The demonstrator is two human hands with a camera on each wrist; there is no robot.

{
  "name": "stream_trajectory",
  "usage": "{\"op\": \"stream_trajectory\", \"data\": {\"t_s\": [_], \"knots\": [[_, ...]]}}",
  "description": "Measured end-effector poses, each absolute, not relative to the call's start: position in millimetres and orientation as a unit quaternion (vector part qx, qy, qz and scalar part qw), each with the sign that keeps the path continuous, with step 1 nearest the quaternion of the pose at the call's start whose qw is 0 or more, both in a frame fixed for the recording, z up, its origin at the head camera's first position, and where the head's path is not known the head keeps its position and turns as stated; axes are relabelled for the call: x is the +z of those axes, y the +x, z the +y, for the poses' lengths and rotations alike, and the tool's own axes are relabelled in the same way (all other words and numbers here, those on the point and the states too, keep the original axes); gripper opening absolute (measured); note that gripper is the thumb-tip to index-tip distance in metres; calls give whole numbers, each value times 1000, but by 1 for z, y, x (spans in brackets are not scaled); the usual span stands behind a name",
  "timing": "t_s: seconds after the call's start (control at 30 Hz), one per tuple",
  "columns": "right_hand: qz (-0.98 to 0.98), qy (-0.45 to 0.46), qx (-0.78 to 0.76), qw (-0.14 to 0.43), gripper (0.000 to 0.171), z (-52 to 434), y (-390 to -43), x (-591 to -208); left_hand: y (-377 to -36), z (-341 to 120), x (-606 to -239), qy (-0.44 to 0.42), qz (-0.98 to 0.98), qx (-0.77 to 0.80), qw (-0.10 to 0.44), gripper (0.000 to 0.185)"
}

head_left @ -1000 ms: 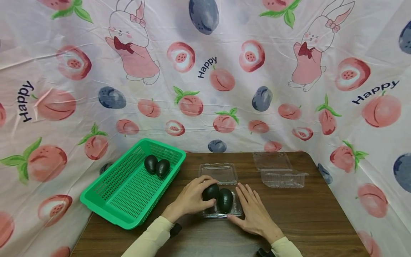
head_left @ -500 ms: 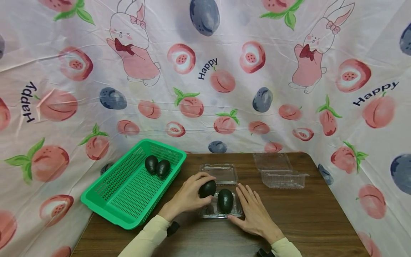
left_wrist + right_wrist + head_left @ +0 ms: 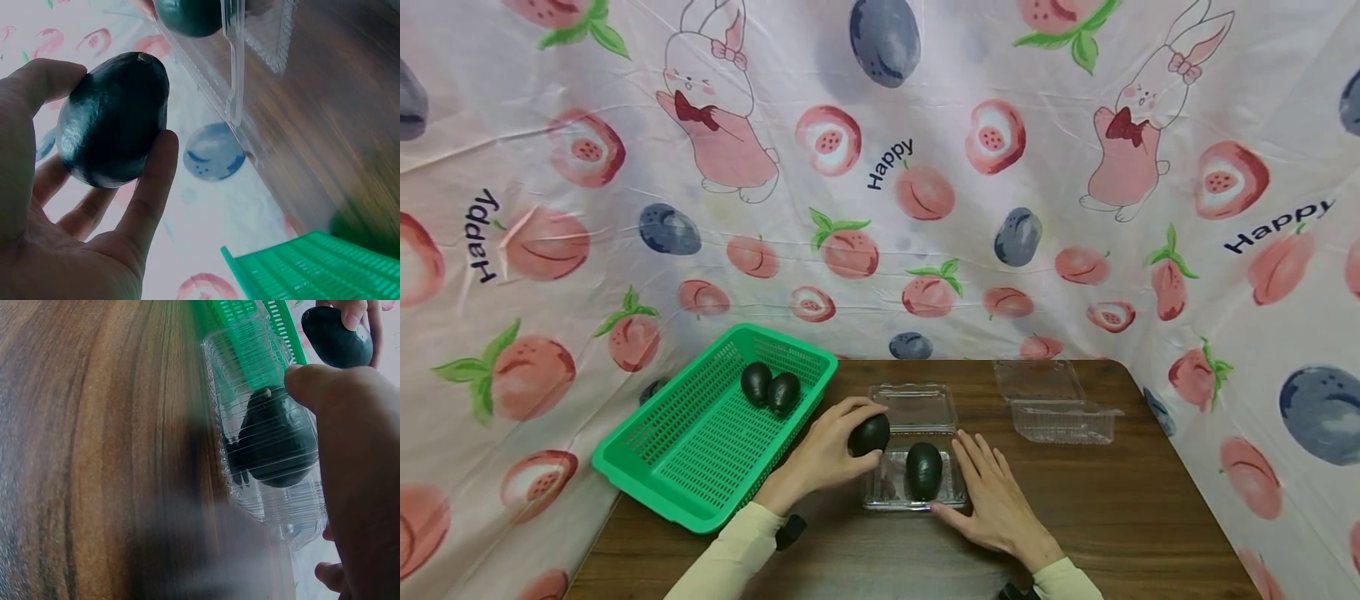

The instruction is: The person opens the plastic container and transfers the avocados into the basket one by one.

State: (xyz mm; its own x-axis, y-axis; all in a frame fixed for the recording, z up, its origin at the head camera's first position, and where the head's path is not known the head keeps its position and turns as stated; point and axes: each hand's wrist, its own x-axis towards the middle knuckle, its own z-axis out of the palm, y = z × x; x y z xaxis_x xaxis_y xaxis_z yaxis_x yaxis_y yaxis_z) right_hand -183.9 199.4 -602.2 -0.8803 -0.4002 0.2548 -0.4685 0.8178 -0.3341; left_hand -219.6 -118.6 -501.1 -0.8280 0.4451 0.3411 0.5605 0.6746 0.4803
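My left hand (image 3: 823,454) grips a dark avocado (image 3: 869,434) (image 3: 115,119) and holds it just left of and above an open clear clamshell box (image 3: 887,492). A second avocado (image 3: 923,470) (image 3: 275,440) lies inside that box. My right hand (image 3: 992,500) rests flat with straight fingers against the box's right side, its thumb (image 3: 319,384) at the rim. The held avocado (image 3: 337,337) also shows at the top of the right wrist view.
A green plastic basket (image 3: 700,467) with two avocados (image 3: 770,387) stands at the table's left. A second open clear clamshell (image 3: 1056,408) sits at the back right. The wooden table (image 3: 1150,517) is walled in by a fruit-print cloth (image 3: 925,183).
My left hand has lifted one avocado out of the clamshell and carried it left, toward the basket. The right hand stays against the box.
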Motion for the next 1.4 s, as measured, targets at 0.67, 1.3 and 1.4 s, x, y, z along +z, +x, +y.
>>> {"op": "stream_trajectory", "data": {"t_s": [0.67,1.3,1.4], "knots": [[-949,230,191,102,112,198,-188,-601,-219,-164,-490,-251,-909,-300,145,60],[-950,228,188,103,112,195,-187,-603,-224,-217,-463,-217,-914,-301,167,60],[-950,227,186,105,112,195,-187,-602,-225,-224,-459,-213,-914,-301,169,59]]}}
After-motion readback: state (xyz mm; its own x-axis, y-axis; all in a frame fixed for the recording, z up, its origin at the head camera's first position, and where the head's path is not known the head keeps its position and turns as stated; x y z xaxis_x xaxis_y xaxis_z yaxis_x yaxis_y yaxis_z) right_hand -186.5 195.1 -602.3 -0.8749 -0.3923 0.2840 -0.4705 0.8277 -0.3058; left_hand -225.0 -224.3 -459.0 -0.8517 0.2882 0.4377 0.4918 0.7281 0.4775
